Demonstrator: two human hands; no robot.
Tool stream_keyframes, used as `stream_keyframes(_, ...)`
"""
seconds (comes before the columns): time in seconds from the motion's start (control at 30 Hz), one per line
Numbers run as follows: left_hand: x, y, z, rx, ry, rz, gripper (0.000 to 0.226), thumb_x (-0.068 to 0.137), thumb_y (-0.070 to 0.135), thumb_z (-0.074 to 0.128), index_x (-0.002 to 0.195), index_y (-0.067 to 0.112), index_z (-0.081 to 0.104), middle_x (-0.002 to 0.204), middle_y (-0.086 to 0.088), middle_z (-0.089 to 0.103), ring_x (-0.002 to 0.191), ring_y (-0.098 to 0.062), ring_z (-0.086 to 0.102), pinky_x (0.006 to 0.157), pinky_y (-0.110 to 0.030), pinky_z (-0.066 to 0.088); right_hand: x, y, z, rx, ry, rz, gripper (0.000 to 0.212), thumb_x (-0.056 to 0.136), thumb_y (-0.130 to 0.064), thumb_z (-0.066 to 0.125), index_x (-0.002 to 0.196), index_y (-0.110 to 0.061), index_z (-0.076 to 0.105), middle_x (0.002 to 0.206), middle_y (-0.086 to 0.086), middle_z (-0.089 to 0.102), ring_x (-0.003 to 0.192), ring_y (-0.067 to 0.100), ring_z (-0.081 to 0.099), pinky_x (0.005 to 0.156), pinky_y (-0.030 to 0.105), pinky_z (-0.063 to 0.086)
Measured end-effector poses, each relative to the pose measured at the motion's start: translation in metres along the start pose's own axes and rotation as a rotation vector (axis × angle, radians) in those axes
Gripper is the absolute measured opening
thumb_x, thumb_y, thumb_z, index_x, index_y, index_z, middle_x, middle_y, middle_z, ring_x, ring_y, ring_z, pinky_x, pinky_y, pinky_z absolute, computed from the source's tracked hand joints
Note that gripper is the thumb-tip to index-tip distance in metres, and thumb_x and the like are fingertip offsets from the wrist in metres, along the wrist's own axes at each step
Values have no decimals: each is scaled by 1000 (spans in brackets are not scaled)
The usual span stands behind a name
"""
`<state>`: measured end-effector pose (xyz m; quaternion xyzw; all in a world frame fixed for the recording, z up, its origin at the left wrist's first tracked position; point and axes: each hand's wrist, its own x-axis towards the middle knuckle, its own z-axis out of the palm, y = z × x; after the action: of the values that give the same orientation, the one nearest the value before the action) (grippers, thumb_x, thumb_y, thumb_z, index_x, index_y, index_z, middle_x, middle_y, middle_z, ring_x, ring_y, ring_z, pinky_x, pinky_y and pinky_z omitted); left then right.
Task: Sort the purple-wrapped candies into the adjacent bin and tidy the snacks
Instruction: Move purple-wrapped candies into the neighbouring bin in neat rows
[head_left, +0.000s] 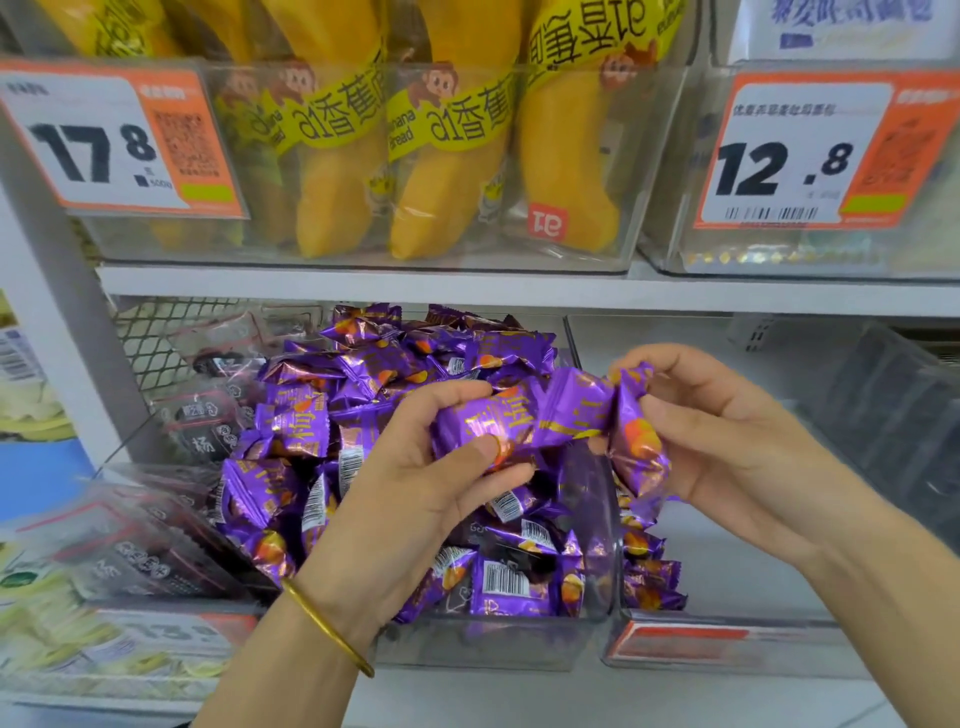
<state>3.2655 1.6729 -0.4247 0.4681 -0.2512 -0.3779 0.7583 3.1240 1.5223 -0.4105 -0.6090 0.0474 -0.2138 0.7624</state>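
Head view: a bunch of purple-wrapped candies (566, 410) is held between two hands above the shelf bins. The left hand (415, 483) is curled, with thumb and fingers pinched on the bunch's left end. The right hand (727, 441) is closed on its right end, where one packet hangs down. The grip on both sides is thus clamped on candy, and neither hand is free. Whether the packets are joined cannot be told.

The held bunch is stretched roughly left to right, its right end above the divide between two bins. The adjacent bin (727, 644) lies to the right of the grip, so the right hand is judged the nearer one for the drop. A short carry rightward and down is called for. A few loose purple candies (649, 582) are seen at that bin's front left corner, and most of its floor is bare, so room is ample.

Beneath the left hand, the full bin (493, 644) is heaped with a purple pile (311, 415). Dark-wrapped snacks (208, 415) are packed in the bin further left. Above the white shelf board (363, 286), yellow banana bread packs (447, 171) are stood behind two price tags (104, 140).
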Motion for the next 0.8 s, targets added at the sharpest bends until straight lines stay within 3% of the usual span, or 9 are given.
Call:
stream_keyframes(0.1, -1, -4, 4, 34, -52, 37, 31, 87, -5, 49, 111, 10, 61, 118, -11, 60, 92, -23, 64, 76, -29, 57, 1, 3, 13, 54, 75, 101, 30, 58, -17, 75, 87, -17, 71, 78, 10, 68, 60, 20, 65, 51, 27, 53)
stream_keyframes(0.2, -1, -4, 8, -18, -63, 14, 21, 91, 13, 48, 106, 10, 64, 107, -11, 68, 93, -22, 68, 76, -33, 57, 3, 8, 21, 47, 170, 155, 33, 62, -13, 66, 94, -8, 64, 69, 9, 64, 52, 16, 61, 47, 26, 52)
stream_keyframes(0.27, 0, -7, 8, 46, -67, 49, 20, 87, 22, 63, 104, 12, 64, 102, -10, 70, 91, -21, 68, 79, -33, 57, 4, 11, 22, 10, 211, 146, 32, 67, -11, 62, 99, -7, 62, 72, 11, 62, 53, 16, 60, 50, 27, 54)
stream_keyframes(0.37, 0, -11, 9, 131, -66, 106, 29, 76, 12, 74, 103, 15, 63, 98, -7, 70, 83, -19, 69, 78, -30, 56, 3, 13, 27, -56, 234, 110, 39, 66, -14, 64, 105, -11, 64, 80, 15, 61, 61, 20, 62, 55, 29, 55)
stream_keyframes(0.5, 2, -12, 7, 72, 41, 118, 20, 81, 3, 60, 100, 9, 63, 105, -13, 68, 85, -20, 69, 74, -27, 56, 4, 13, 25, -139, 334, 65, 30, 67, -14, 64, 97, -13, 69, 78, 11, 62, 58, 14, 61, 52, 26, 54)
stream_keyframes(0.7, 2, -17, 11, 126, 76, 168, 20, 86, 1, 55, 103, 11, 61, 114, -14, 64, 95, -20, 68, 76, -26, 56, 3, 10, 30, 63, 373, -26, 20, 69, -8, 59, 87, -9, 69, 69, 5, 71, 59, 14, 67, 53, 26, 56)
stream_keyframes(0.8, 1, -17, 15, 130, 57, 159, 20, 90, 4, 52, 102, 15, 62, 107, -8, 67, 90, -17, 68, 74, -24, 56, 4, 17, 36, -153, 463, -78, 14, 83, -4, 60, 85, -14, 68, 66, 0, 69, 59, 9, 63, 53, 20, 53)
